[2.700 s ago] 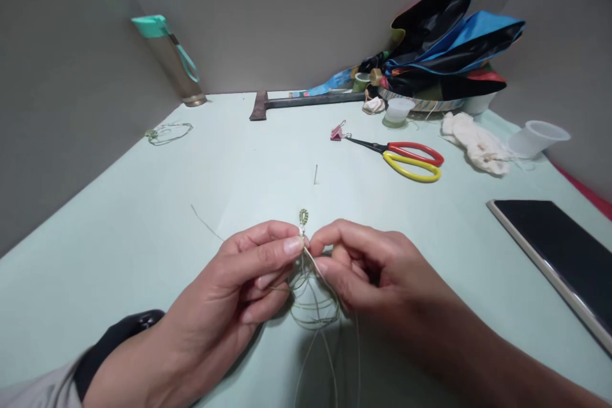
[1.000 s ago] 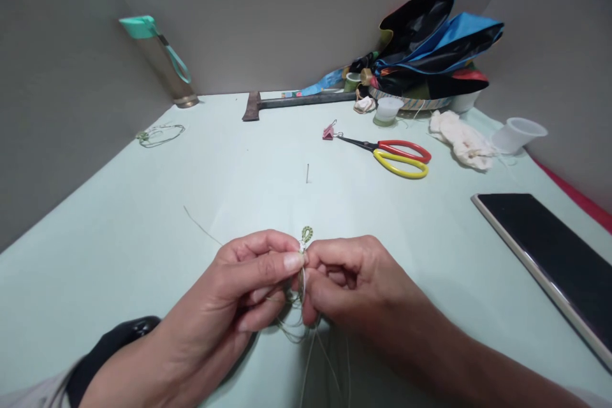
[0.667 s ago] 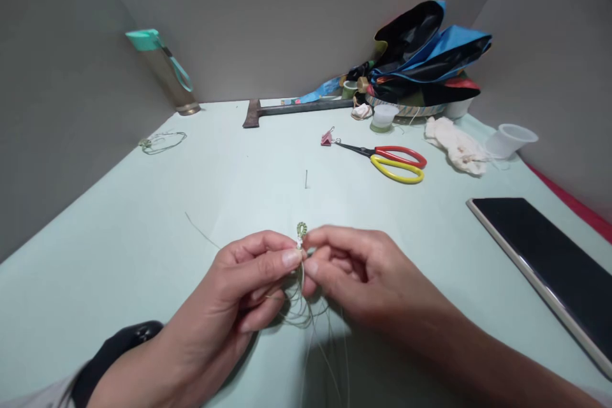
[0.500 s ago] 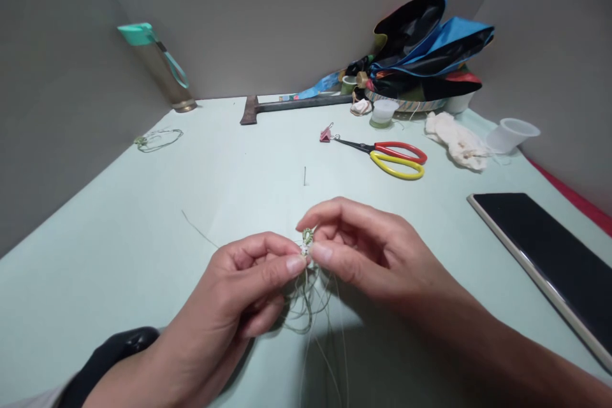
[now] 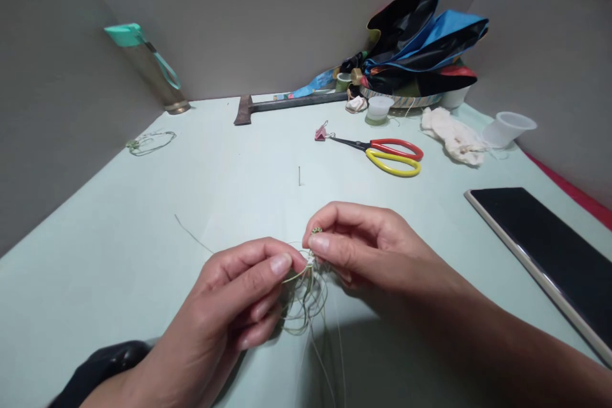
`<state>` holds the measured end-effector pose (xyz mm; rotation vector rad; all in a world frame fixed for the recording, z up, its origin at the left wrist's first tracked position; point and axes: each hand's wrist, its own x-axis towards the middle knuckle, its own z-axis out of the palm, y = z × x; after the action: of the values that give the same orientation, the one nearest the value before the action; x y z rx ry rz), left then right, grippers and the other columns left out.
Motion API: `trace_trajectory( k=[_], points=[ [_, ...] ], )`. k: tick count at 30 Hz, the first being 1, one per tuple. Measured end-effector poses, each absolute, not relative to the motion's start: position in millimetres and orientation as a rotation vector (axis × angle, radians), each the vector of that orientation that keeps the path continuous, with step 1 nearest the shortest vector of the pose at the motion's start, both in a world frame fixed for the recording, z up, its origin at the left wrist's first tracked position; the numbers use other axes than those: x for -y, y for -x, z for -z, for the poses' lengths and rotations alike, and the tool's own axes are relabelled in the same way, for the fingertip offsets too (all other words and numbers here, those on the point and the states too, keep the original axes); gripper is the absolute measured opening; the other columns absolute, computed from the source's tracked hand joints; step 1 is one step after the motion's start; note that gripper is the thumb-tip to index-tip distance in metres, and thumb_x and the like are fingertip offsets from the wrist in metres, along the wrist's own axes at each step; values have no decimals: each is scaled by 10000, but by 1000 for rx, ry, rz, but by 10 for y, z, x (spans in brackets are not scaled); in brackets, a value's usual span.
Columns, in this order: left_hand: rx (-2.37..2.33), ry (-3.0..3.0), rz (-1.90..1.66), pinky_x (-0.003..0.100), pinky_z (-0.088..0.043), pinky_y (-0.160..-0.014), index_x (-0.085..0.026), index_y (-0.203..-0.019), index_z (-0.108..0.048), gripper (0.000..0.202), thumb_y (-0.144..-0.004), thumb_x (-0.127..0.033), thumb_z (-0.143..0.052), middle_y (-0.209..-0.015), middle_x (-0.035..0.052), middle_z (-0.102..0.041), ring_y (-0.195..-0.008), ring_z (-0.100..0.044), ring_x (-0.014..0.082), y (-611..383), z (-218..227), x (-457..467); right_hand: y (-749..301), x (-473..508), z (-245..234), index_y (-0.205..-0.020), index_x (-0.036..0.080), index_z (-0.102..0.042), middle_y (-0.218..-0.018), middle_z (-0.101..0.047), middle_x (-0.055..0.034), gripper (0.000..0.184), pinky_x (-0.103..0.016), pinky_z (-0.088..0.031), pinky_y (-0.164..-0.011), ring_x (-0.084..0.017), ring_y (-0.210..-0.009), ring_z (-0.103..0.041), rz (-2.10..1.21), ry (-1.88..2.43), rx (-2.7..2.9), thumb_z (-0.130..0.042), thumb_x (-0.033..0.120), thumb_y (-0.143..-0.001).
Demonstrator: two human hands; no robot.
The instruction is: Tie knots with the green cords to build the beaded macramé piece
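Between thumb and forefinger, my right hand (image 5: 368, 245) pinches a small knotted cord piece (image 5: 311, 260). Its green looped top shows above the thumb, a whitish part below it; the rest is covered by my fingers. Just to the left, my left hand (image 5: 243, 290) is closed, thumb against forefinger, on a thin green cord (image 5: 295, 277) running to the knotted piece. Loose green cords (image 5: 303, 312) hang in tangled loops beneath both hands, and fine pale threads trail toward me. Another thin cord end (image 5: 191, 233) sticks out past the left hand onto the table.
Beyond my hands a nail-like pin (image 5: 299, 176) stands on the table. Scissors (image 5: 394, 156), a pink binder clip (image 5: 320, 133), a hammer (image 5: 287, 104) and small cups (image 5: 379, 109) lie farther back. A phone (image 5: 545, 255) is at right, a bottle (image 5: 153, 73) back left.
My left thumb and fingers have drawn slightly left, off the knotted piece, now with a cord between them. The right thumb has shifted up over the green knotted top.
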<state>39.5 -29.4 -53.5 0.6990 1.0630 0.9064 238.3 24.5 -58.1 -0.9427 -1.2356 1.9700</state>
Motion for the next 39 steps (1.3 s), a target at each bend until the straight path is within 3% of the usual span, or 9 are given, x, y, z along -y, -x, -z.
trace_trajectory(
  k=[12, 22, 27, 31, 35, 39],
  points=[
    [-1134, -804, -837, 261, -162, -508, -220, -841, -839, 276, -926, -471, -917, -545, -92, -361, -518, -223, 95, -386, 570, 326, -2352, -226, 585, -818, 218, -725, -579, -503, 95, 288, -283, -272, -545, -102, -546, -353, -1951, 965, 1264, -942, 396, -882],
    [-1137, -797, -826, 257, -154, -499, -199, -797, -841, 314, -895, -482, -937, -532, -92, -353, -509, -213, 88, -360, 541, 337, -2344, -228, 586, -846, 215, -738, -695, -634, 63, 246, -275, -211, -501, -90, -560, -376, -2011, 927, 1206, -945, 339, -892],
    [-1178, -758, -847, 272, -271, -483, -205, -902, -853, 347, -843, -534, -947, -532, -68, -449, -487, -366, 129, -427, 485, 259, -2350, -233, 585, -815, 215, -727, -573, -488, 97, 285, -274, -209, -499, -91, -520, -305, -2025, 937, 1193, -936, 385, -909],
    [-1177, -729, -862, 282, -344, -478, -209, -972, -857, 387, -833, -559, -943, -540, -52, -511, -487, -465, 157, -500, 446, 186, -2366, -212, 554, -841, 201, -724, -681, -586, 63, 289, -267, -213, -512, -89, -566, -336, -2026, 967, 1195, -917, 394, -934],
    [-1184, -741, -864, 272, -333, -455, -208, -972, -859, 385, -844, -562, -939, -535, -53, -514, -460, -443, 144, -493, 464, 205, -2380, -203, 553, -838, 199, -707, -695, -606, 64, 291, -265, -220, -513, -79, -549, -344, -2042, 928, 1208, -905, 383, -947],
    [-1182, -802, -841, 246, -252, -426, -202, -912, -861, 348, -875, -539, -940, -520, -69, -474, -420, -324, 95, -421, 515, 281, -2391, -209, 572, -844, 202, -713, -751, -648, 51, 279, -267, -243, -526, -84, -573, -386, -2032, 946, 1207, -905, 374, -951]
  ],
)
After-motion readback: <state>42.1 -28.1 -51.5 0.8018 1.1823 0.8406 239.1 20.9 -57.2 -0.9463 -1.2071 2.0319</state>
